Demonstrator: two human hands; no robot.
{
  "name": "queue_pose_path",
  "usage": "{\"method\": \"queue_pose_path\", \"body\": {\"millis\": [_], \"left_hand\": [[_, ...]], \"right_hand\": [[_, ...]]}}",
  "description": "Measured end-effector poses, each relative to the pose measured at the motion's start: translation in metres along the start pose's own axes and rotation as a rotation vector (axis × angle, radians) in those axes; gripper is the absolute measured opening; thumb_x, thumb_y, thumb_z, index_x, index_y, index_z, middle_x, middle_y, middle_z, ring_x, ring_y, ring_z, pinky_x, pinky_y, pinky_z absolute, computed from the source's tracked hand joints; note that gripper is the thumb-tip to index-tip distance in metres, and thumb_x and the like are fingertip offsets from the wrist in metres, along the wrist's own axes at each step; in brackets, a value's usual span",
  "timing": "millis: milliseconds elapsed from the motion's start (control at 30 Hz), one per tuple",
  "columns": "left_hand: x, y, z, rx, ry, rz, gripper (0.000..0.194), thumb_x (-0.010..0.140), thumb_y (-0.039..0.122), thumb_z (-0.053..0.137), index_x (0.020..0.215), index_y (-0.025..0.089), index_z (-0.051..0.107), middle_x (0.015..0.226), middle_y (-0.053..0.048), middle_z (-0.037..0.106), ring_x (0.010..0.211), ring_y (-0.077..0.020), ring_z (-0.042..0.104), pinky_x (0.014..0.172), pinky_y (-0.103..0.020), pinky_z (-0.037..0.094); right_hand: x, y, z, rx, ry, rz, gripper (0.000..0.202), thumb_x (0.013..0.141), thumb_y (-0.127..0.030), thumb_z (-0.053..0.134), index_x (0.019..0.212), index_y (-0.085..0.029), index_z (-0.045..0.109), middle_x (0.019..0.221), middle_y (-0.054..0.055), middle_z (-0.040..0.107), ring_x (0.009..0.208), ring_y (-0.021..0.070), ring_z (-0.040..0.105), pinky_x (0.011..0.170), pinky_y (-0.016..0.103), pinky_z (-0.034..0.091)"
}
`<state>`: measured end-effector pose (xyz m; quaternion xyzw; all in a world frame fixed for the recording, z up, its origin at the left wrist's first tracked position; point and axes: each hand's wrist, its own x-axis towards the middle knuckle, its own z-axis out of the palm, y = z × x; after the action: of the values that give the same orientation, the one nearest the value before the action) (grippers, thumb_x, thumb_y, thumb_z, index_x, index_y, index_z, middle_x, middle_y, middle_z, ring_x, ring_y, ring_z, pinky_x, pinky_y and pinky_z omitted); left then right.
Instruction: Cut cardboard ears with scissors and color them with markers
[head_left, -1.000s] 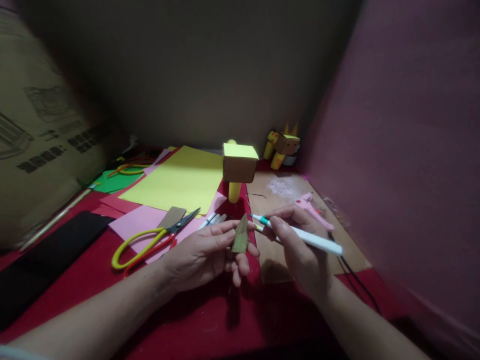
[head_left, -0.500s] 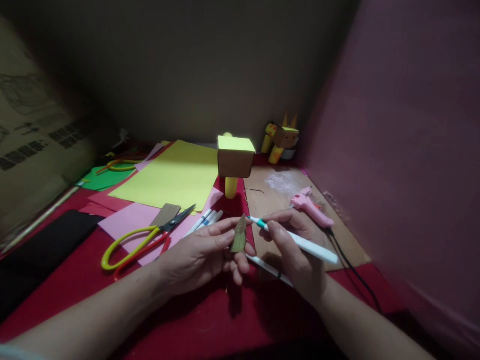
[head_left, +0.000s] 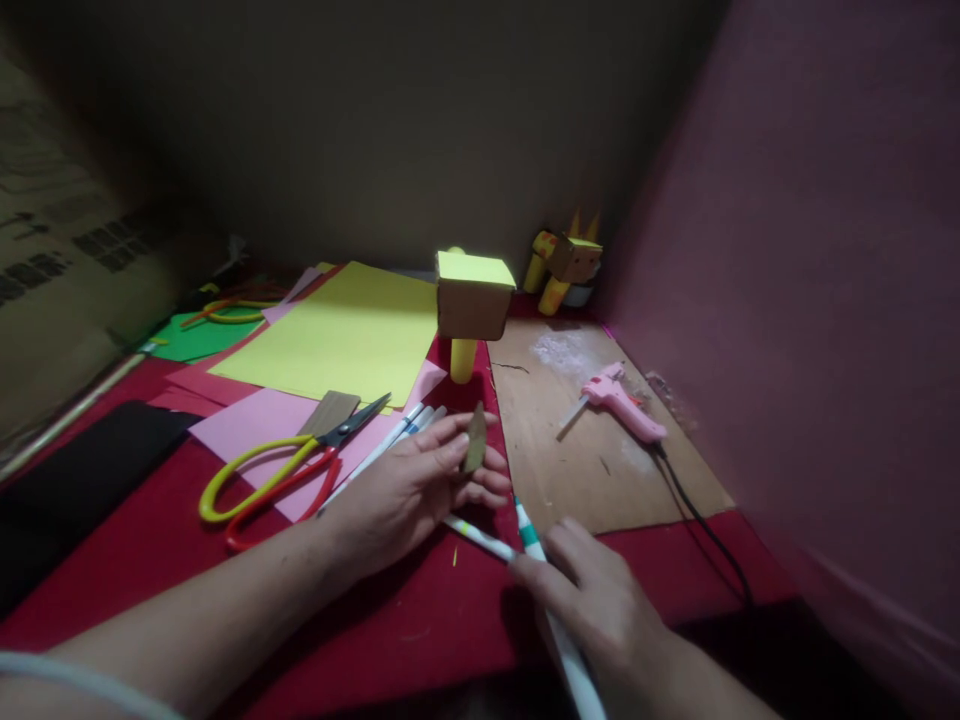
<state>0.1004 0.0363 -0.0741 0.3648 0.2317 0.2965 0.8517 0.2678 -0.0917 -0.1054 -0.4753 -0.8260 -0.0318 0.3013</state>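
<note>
My left hand point(head_left: 420, 480) pinches a small pointed piece of cardboard point(head_left: 475, 445), olive-coloured on the visible face, between thumb and fingers, tip upward. Lower right, my right hand point(head_left: 611, 605) is closed around a white marker point(head_left: 531, 540) with a green band, its tip pointing up and away from me, apart from the cardboard piece. Another white marker point(head_left: 484, 540) with a yellow-green mark lies on the red cloth between my hands. Beyond my left hand stands a cardboard box shape point(head_left: 472, 310) topped in yellow on a yellow leg.
Scissors point(head_left: 330, 445) with yellow and red handles lie left on pink paper point(head_left: 240, 430), near yellow sheets point(head_left: 330, 330). More markers point(head_left: 405, 425) lie by my left wrist. A pink glue gun point(head_left: 622, 405) rests on a cardboard sheet point(head_left: 547, 460). A giraffe-like figure point(head_left: 574, 262) stands behind.
My right hand has drawn the marker away from the cardboard piece, down toward me, and turned it more upright in view. My left hand has tilted the piece so it shows narrower.
</note>
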Motion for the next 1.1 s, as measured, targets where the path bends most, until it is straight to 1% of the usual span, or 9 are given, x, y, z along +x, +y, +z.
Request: {"method": "queue_pose_path", "body": {"millis": [133, 267, 500, 567, 667, 733, 800, 933, 1100], "left_hand": [[-0.001, 0.023, -0.002, 0.014, 0.149, 0.215, 0.025, 0.093, 0.013, 0.043, 0.112, 0.012, 0.057, 0.086, -0.010, 0.066, 0.073, -0.0156, 0.065, 0.068, -0.026, 0.054], [-0.003, 0.032, -0.004, 0.008, 0.200, 0.284, 0.024, 0.093, 0.014, 0.041, 0.109, 0.011, 0.059, 0.088, -0.011, 0.066, 0.073, -0.0150, 0.065, 0.064, -0.023, 0.054], [-0.002, 0.021, -0.007, 0.026, 0.063, 0.174, 0.022, 0.092, 0.015, 0.044, 0.111, 0.015, 0.055, 0.085, -0.008, 0.064, 0.066, -0.0158, 0.063, 0.056, -0.026, 0.054], [-0.002, 0.019, -0.009, 0.038, 0.034, 0.165, 0.019, 0.092, 0.016, 0.044, 0.108, 0.015, 0.054, 0.086, -0.008, 0.064, 0.064, -0.0152, 0.062, 0.053, -0.026, 0.052], [-0.002, 0.017, -0.010, 0.062, -0.020, 0.117, 0.018, 0.092, 0.017, 0.044, 0.107, 0.015, 0.054, 0.085, -0.008, 0.064, 0.060, -0.0148, 0.061, 0.050, -0.026, 0.051], [-0.002, 0.015, -0.010, 0.069, -0.063, 0.076, 0.019, 0.091, 0.016, 0.045, 0.108, 0.013, 0.054, 0.087, -0.010, 0.065, 0.060, -0.0154, 0.062, 0.050, -0.026, 0.051], [-0.004, 0.013, -0.008, 0.065, -0.096, 0.038, 0.020, 0.090, 0.016, 0.046, 0.108, 0.012, 0.054, 0.094, -0.012, 0.065, 0.063, -0.0163, 0.064, 0.051, -0.026, 0.052], [-0.007, 0.011, -0.006, 0.038, -0.169, -0.003, 0.020, 0.089, 0.015, 0.047, 0.107, 0.014, 0.057, 0.096, -0.010, 0.063, 0.064, -0.0163, 0.065, 0.052, -0.026, 0.053], [-0.008, 0.008, -0.007, 0.007, -0.301, -0.063, 0.026, 0.095, 0.023, 0.039, 0.112, 0.013, 0.056, 0.070, -0.011, 0.067, 0.057, -0.0175, 0.066, 0.053, -0.025, 0.052]], "right_hand": [[0.003, -0.011, 0.009, -0.065, 0.091, 0.070, 0.024, 0.085, -0.013, 0.042, 0.097, -0.016, 0.062, 0.067, 0.006, 0.047, 0.057, 0.0190, 0.047, 0.046, 0.028, 0.036], [0.014, -0.018, 0.014, -0.126, 0.141, 0.138, 0.026, 0.083, -0.009, 0.043, 0.100, -0.019, 0.060, 0.071, 0.005, 0.047, 0.054, 0.0164, 0.046, 0.044, 0.027, 0.036], [0.046, -0.015, 0.022, -0.131, 0.164, 0.191, 0.023, 0.084, -0.006, 0.046, 0.100, -0.014, 0.062, 0.077, 0.009, 0.055, 0.065, 0.0189, 0.057, 0.053, 0.028, 0.048], [0.051, -0.011, 0.017, -0.019, 0.229, 0.184, 0.018, 0.084, -0.008, 0.052, 0.097, -0.012, 0.063, 0.081, 0.011, 0.058, 0.069, 0.0194, 0.060, 0.058, 0.029, 0.051], [0.059, -0.001, -0.002, 0.206, 0.322, 0.193, 0.011, 0.086, -0.011, 0.056, 0.090, -0.015, 0.065, 0.075, 0.006, 0.061, 0.066, 0.0154, 0.061, 0.060, 0.026, 0.050], [0.068, 0.009, -0.015, 0.378, 0.342, 0.297, 0.016, 0.089, -0.015, 0.053, 0.094, -0.019, 0.068, 0.071, 0.001, 0.062, 0.062, 0.0122, 0.060, 0.059, 0.024, 0.049], [0.077, 0.017, -0.024, 0.479, 0.441, 0.373, 0.019, 0.091, -0.021, 0.052, 0.099, -0.022, 0.069, 0.069, 0.000, 0.061, 0.064, 0.0130, 0.060, 0.060, 0.026, 0.050], [0.087, 0.018, -0.020, 0.733, 0.583, 0.381, 0.016, 0.088, -0.023, 0.053, 0.100, -0.022, 0.064, 0.069, -0.001, 0.062, 0.064, 0.0138, 0.061, 0.060, 0.027, 0.051], [0.081, 0.006, -0.008, 0.748, 0.479, 0.379, 0.009, 0.084, -0.015, 0.054, 0.087, -0.019, 0.061, 0.068, -0.001, 0.066, 0.062, 0.0117, 0.063, 0.058, 0.023, 0.050]]}}
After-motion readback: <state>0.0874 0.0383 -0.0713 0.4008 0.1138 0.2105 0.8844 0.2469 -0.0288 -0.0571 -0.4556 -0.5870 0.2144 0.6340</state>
